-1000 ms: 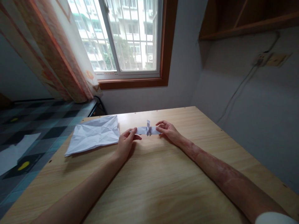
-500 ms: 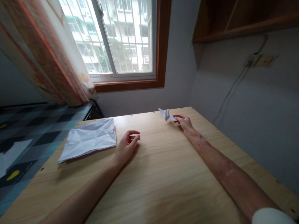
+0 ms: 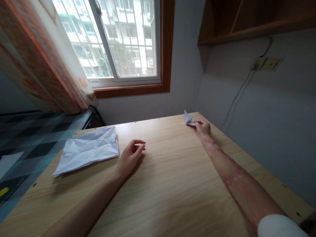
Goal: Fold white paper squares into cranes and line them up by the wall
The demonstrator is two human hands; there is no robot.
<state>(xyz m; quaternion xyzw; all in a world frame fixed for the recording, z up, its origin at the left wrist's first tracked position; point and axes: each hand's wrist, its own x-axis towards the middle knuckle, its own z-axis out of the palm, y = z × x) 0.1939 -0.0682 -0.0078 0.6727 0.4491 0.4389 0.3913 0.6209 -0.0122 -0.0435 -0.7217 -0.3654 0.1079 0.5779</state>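
A small folded white paper figure (image 3: 188,119) sits at the far right corner of the wooden table (image 3: 168,184). My right hand (image 3: 203,127) is stretched out to it and pinches its near end between the fingertips. My left hand (image 3: 130,155) rests on the table near the middle, fingers loosely curled, holding nothing. A creased white paper sheet (image 3: 87,149) lies flat just left of my left hand, a short gap between them.
The table stands in a corner, a grey wall (image 3: 266,108) along its right edge and a window (image 3: 118,42) with a curtain (image 3: 41,62) beyond the far edge. A wall socket (image 3: 265,63) with a hanging cable is on the right wall. A checked floor (image 3: 22,138) lies left.
My left hand let go of the folded paper figure and stayed near the middle. My right hand carried the figure away to the far right corner of the table.
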